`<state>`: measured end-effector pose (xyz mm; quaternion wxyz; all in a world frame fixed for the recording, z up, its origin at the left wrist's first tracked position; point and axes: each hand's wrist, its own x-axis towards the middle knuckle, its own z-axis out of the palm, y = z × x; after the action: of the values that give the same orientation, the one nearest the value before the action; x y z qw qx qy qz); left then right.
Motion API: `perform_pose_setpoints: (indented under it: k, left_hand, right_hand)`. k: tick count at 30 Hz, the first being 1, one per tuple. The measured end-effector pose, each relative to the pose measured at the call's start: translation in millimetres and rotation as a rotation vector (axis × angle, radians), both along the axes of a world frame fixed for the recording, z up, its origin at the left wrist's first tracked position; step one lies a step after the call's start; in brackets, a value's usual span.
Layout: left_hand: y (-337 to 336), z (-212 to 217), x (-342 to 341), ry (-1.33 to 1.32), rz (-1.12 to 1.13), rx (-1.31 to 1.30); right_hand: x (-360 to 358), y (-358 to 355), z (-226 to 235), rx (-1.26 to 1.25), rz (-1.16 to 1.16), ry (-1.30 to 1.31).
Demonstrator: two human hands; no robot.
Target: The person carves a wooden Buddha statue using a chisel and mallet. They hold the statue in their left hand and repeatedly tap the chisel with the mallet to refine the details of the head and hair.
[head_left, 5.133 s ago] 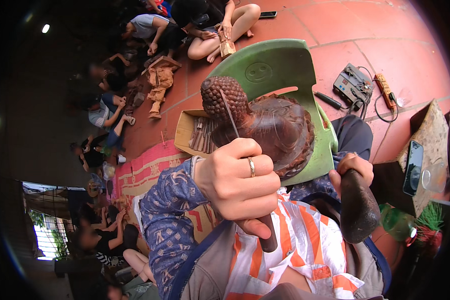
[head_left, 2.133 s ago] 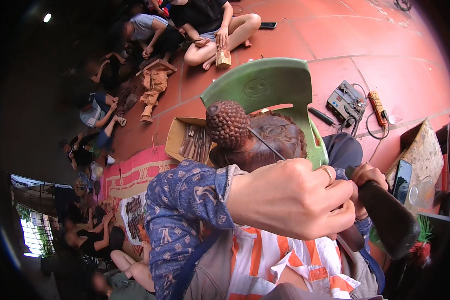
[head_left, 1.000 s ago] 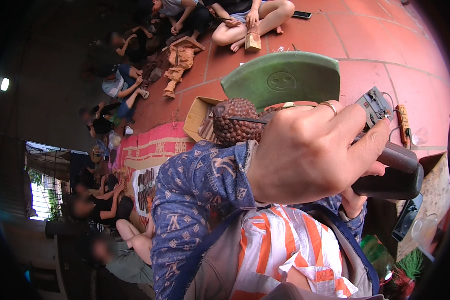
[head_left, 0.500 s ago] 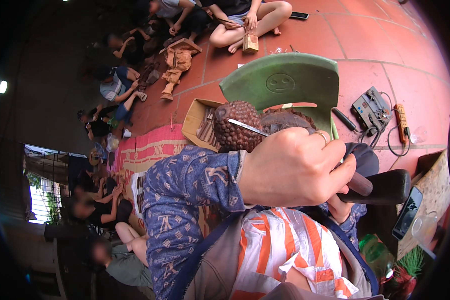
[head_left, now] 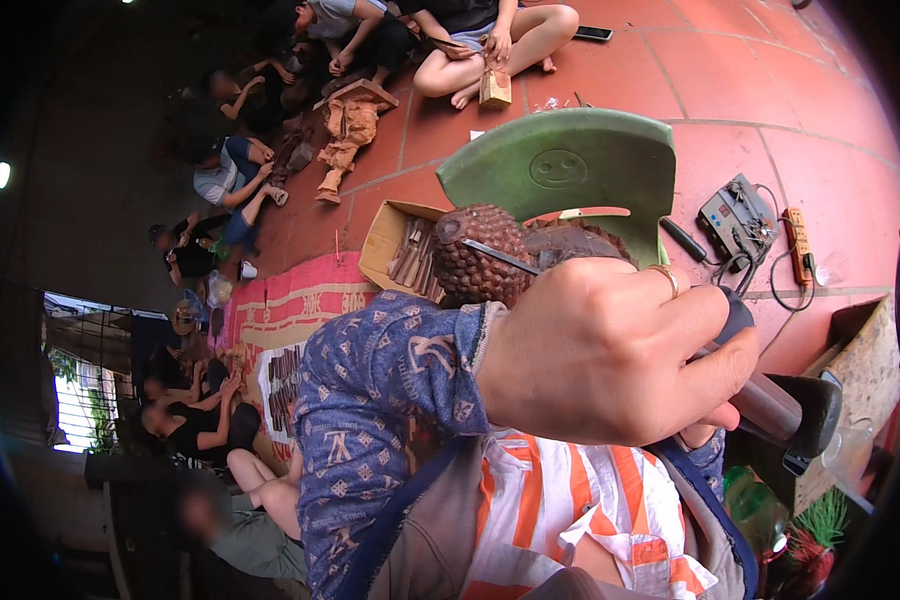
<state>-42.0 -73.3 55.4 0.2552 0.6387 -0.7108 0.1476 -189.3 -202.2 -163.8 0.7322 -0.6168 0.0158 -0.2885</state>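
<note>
A dark carved wooden head (head_left: 475, 278) covered in rounded knobs lies on a green plastic chair (head_left: 600, 135). My left hand (head_left: 610, 350), with a ring on one finger, is closed around a chisel (head_left: 495, 255). Its thin metal blade reaches left, across the knobs in view; whether the tip touches them I cannot tell. The brown handle (head_left: 770, 405) sticks out past my fingers on the right, beside a black tool (head_left: 818, 412) that is partly covered. Behind my left hand, only a small part of my right hand (head_left: 702, 434) shows, with its fingers hidden.
A cardboard box (head_left: 378, 245) of wooden-handled tools stands left of the chair. To the right are a grey control box (head_left: 732, 225) with cords and an orange power strip (head_left: 798, 245). Several people sit carving on the tiled floor, near a wooden figure (head_left: 348, 135) and a red mat (head_left: 305, 290).
My left hand has shifted slightly right and down, and the chisel handle with it. The black tool has dropped lower, and my right hand is more hidden. The carved head stays on the chair.
</note>
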Motion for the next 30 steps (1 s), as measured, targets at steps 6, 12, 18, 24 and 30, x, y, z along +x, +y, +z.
perform_pose_setpoints:
  k: [6,12,18,24,30]
  left_hand:
    - [-3.4,2.0,0.6,0.054,0.001,-0.163]
    - [-2.9,1.1,-0.5,0.031,0.009,-0.148]
    - [-9.6,0.2,0.5,-0.010,-0.031,-0.314]
    - [-9.4,-23.5,-4.9,-0.198,-0.249,-0.326]
    - [4.8,-26.6,-6.2,-0.158,-0.198,-0.156]
  right_hand:
    - [-3.1,-14.5,14.6,0.038,-0.008,-0.061]
    - [-4.9,-29.6,27.3,0.026,-0.024,-0.119]
    - [-8.9,-38.4,39.9,0.009,-0.043,-0.143]
    - [-1.9,-31.9,49.4,-0.043,-0.107,-0.107]
    - [-2.6,-20.7,27.9,0.013,-0.056,-0.047]
